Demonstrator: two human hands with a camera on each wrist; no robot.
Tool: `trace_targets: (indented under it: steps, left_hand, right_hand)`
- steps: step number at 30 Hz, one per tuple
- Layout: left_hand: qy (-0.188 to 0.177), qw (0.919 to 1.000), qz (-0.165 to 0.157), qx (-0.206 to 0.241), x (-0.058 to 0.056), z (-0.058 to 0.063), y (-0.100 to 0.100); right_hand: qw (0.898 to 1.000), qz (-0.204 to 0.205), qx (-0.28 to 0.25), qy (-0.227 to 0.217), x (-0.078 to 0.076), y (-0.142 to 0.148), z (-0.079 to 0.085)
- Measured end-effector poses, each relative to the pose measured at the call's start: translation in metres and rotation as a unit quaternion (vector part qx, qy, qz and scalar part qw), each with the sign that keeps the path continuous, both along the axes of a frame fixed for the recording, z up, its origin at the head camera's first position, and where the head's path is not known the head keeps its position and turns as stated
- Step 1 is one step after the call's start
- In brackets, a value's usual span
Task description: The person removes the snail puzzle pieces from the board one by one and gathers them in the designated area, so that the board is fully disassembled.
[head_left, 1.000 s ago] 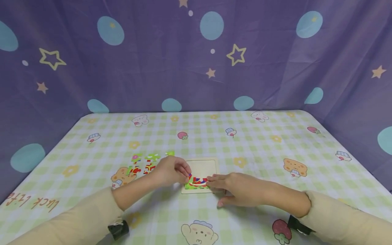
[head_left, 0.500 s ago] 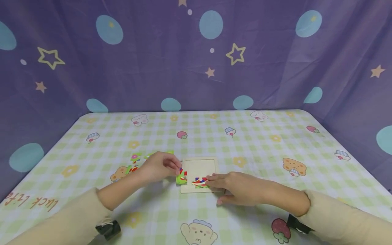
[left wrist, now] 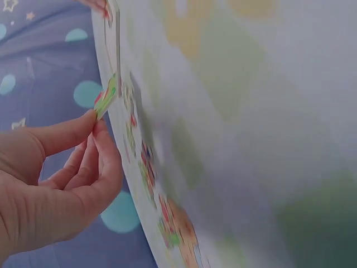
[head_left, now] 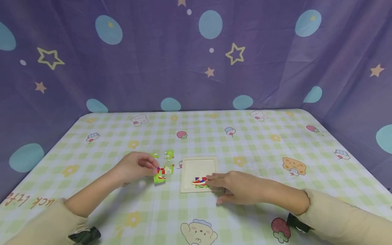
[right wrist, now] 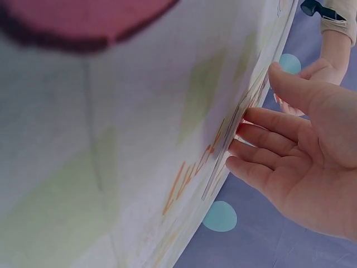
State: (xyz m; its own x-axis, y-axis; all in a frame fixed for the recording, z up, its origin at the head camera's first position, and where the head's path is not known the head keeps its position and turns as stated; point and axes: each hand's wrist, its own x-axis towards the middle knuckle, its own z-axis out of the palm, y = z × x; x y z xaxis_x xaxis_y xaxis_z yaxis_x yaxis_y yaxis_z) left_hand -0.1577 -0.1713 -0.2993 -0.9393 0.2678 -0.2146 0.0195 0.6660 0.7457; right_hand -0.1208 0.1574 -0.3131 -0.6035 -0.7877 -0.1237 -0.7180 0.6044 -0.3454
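Note:
Between thumb and fingertips my left hand [head_left: 133, 166] pinches a puzzle piece [head_left: 159, 179], green with red and blue. In the left wrist view that puzzle piece [left wrist: 105, 99] is tilted and held off the table. A pale wooden puzzle tray [head_left: 199, 166] lies flat in the middle. In its lower part sits a red, blue and green piece [head_left: 199, 182]. My right hand [head_left: 242, 188] rests with its fingertips on the tray's lower right, covering part of what lies there. The right wrist view shows the right hand's fingers [right wrist: 268, 137] nearly straight.
Left of the tray lie loose pieces, among them a green piece [head_left: 169, 155] and a green-white piece [head_left: 168, 169]; others are hidden behind my left hand. A checked cloth [head_left: 260, 146] with printed figures covers the table. A purple curtain [head_left: 153, 68] hangs behind.
My left hand has lifted the puzzle piece from the tray's lower left and carried it left, over by the loose pieces. The right hand has stayed in place.

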Motion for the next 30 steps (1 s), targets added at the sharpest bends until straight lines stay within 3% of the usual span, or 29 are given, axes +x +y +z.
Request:
trace_targets:
  steps: [3, 10, 16, 30]
  left_hand:
    - [-0.017, 0.9998, 0.008, -0.002, 0.001, 0.002, -0.012]
    - [0.000, 0.9989, -0.010, -0.046, 0.004, 0.004, -0.035]
    - [-0.008, 0.9958, -0.005, -0.091, 0.004, 0.001, -0.051]
    - [0.039, 0.9887, 0.020, -0.143, 0.005, -0.004, -0.069]
  right_hand:
    - [1.000, 0.000, -0.001, -0.004, -0.001, 0.000, 0.001]
    - [1.000, 0.000, -0.006, -0.007, -0.001, 0.000, 0.001]
    - [1.000, -0.001, -0.010, -0.009, 0.001, 0.000, 0.001]
    - [0.999, -0.018, 0.005, -0.029, 0.000, -0.002, 0.000]
